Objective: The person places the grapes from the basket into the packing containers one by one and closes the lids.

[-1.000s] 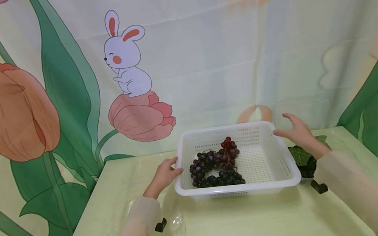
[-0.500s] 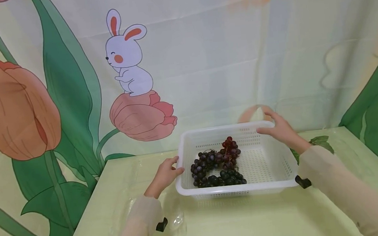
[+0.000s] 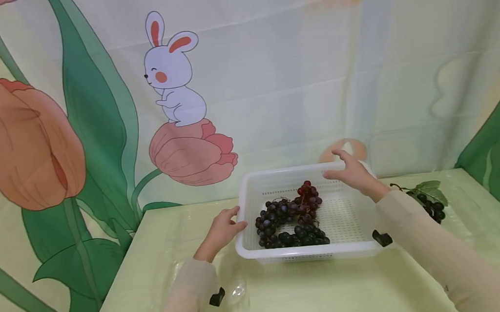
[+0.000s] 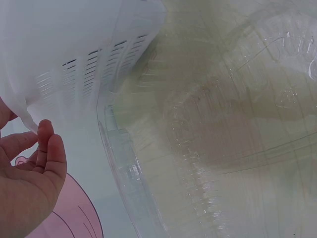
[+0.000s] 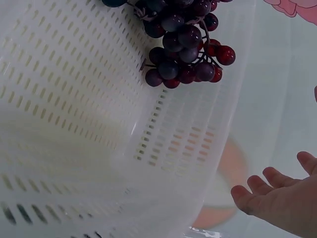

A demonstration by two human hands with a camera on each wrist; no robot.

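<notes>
- Right hand (image 3: 352, 172) has shifted toward 9 o'clock along the basket's far rim since 0.5 s ago; it was near the far right corner 1.0 s ago.
- Leafy dark grape bunch (image 3: 434, 207), at 3 o'clock outside the basket, now shows its berries; half a second ago the right sleeve (image 3: 423, 228) hid most of them.
- Left hand (image 3: 220, 227) unchanged: thumb and fingers pinch the rim at 9 o'clock.
- Right hand: thumb and fingers spread apart, nothing held; right wrist view shows fingertips apart from the rim.
- White perforated plastic basket (image 3: 343, 217) on the pale green table (image 3: 314, 295), same spot against the rabbit-and-tulip backdrop (image 3: 271, 86).
- Inside, arrangement unchanged: red-purple grape bunch (image 3: 308, 200) near 12 o'clock, dark purple grape bunch (image 3: 270, 223) at 9, blackish grape bunch (image 3: 302, 237) at 7.
- Hands well apart from each other.
</notes>
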